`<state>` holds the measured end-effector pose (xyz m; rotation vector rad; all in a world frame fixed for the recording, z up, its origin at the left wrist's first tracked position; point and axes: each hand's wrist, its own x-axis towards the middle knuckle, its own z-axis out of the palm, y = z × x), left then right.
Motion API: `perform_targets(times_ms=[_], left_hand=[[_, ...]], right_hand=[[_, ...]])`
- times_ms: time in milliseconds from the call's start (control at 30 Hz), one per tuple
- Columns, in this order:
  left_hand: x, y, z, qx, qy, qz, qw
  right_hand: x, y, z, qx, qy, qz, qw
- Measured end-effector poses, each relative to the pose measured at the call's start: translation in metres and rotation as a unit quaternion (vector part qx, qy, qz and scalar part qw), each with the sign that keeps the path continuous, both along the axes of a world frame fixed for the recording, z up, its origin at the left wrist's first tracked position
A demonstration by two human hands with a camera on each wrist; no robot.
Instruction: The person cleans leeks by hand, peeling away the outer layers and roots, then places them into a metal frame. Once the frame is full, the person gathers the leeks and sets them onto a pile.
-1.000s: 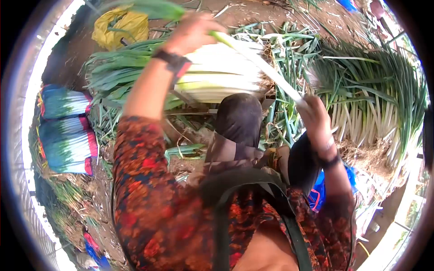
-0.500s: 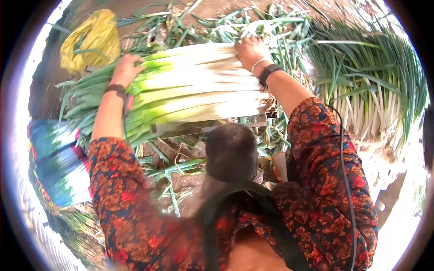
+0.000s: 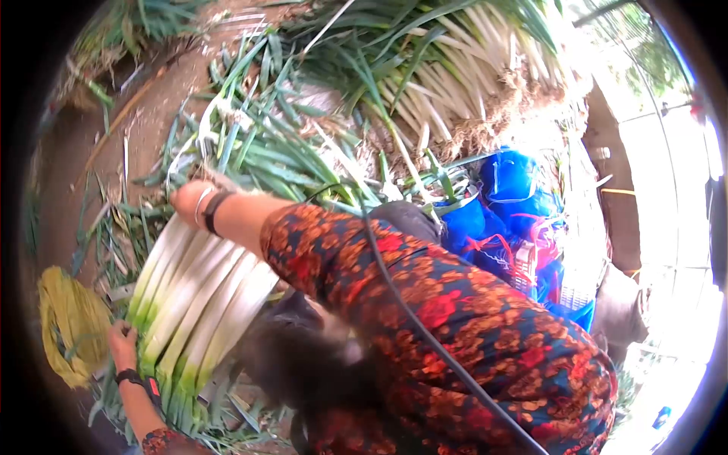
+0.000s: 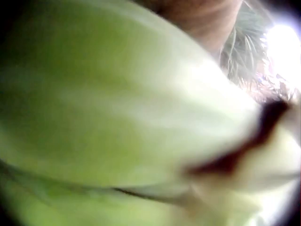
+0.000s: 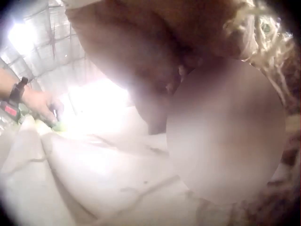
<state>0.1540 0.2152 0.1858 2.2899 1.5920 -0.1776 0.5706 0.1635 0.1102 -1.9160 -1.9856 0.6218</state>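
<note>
A row of thick leeks [image 3: 201, 280] lies side by side, white toward the roots and green toward the leaves. My left hand [image 3: 123, 345] grips the outermost leek at its green part, on the far side of the row. The right wrist view also shows this left hand [image 5: 41, 102], its fingers bent down onto the green. At the white root end, my right hand [image 3: 191, 201] holds the same side of the row, its fingertips mostly hidden in the head view. Pale leek shafts [image 5: 94, 174] fill the lower right wrist view, and a blurred green leek [image 4: 103, 94] fills the left wrist view.
Loose green leaves [image 3: 265, 152] litter the ground beyond the right hand. A big heap of untrimmed leeks [image 3: 455, 68] with roots lies at the top. Blue bags [image 3: 523, 189] stand at the right. A crumpled yellow bag [image 3: 72, 326] lies at the left.
One second ago a single leek was held in the air between both hands; then both hands were on the row. Now the head view has swung right, and the hands stay at the row's far edge.
</note>
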Motion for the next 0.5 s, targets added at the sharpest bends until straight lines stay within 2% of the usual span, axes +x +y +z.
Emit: perform_targets(times_ms=[33, 67, 133, 200, 233, 267, 300, 367, 400, 433, 500], left_hand=[[0.000, 0.000, 0.003, -0.003, 0.019, 0.003, 1.000], [-0.005, 0.000, 0.003, 0.007, 0.015, -0.011, 1.000], [0.016, -0.011, 0.025, -0.014, 0.124, 0.031, 0.992], [0.012, -0.015, 0.015, 0.081, -0.003, 0.009, 0.997], [0.014, -0.017, 0.015, 0.125, -0.063, -0.001, 0.990], [0.030, -0.022, 0.024, 0.130, -0.094, -0.007, 0.987], [0.064, -0.034, 0.043, 0.136, -0.125, -0.014, 0.983], [0.138, -0.066, 0.077, 0.137, -0.162, -0.027, 0.977], [0.180, -0.088, 0.092, 0.130, -0.170, -0.031, 0.976], [0.217, -0.108, 0.104, 0.123, -0.176, -0.035, 0.976], [0.275, -0.139, 0.097, 0.080, -0.285, -0.081, 0.952]], right_hand=[[0.004, -0.003, 0.003, 0.008, 0.010, 0.014, 1.000], [0.005, 0.009, -0.005, -0.036, -0.023, 0.051, 0.998], [0.034, -0.015, 0.026, -0.009, 0.020, 0.135, 0.991], [0.066, -0.039, 0.039, 0.013, 0.090, 0.099, 0.991], [0.089, -0.055, 0.047, 0.073, 0.126, 0.073, 0.987], [0.118, -0.085, 0.072, 0.064, 0.148, 0.030, 0.986], [0.145, -0.095, 0.067, 0.091, 0.161, 0.002, 0.983], [0.211, -0.121, 0.055, 0.072, 0.121, -0.060, 0.988], [0.246, -0.149, 0.065, 0.028, 0.137, -0.121, 0.983], [0.284, -0.153, 0.044, -0.033, 0.070, -0.175, 0.981], [0.368, -0.191, -0.003, 0.022, 0.089, -0.282, 0.955]])
